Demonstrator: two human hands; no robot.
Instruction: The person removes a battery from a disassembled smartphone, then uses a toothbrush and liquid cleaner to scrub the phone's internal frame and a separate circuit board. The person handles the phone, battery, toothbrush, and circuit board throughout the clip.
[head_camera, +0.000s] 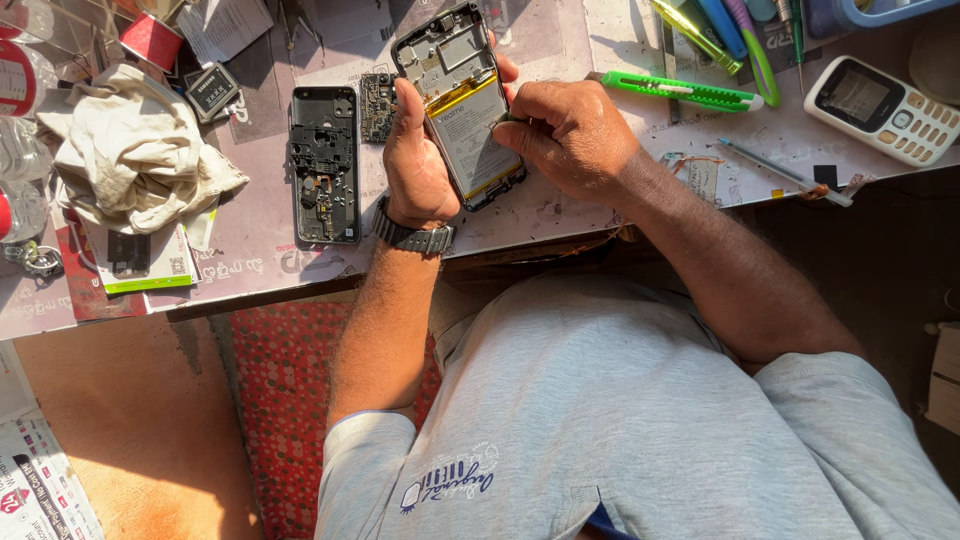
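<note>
An opened smartphone (455, 90) with its back off shows a white battery and a yellow strip. My left hand (415, 160) grips its left edge and holds it tilted above the table; a dark watch sits on that wrist. My right hand (565, 135) rests against the phone's right side, fingertips pinched at the battery's edge, perhaps on a small tool that I cannot make out. A black inner phone frame (324, 165) lies flat just left of my left hand, with a small circuit board (377, 105) beside it.
A crumpled beige cloth (130, 150) lies at the left. A green utility knife (685, 92), several coloured tools (735, 30), a white keypad phone (885, 108) and a thin metal tool (780, 172) lie to the right. The table edge (270, 290) runs near my body.
</note>
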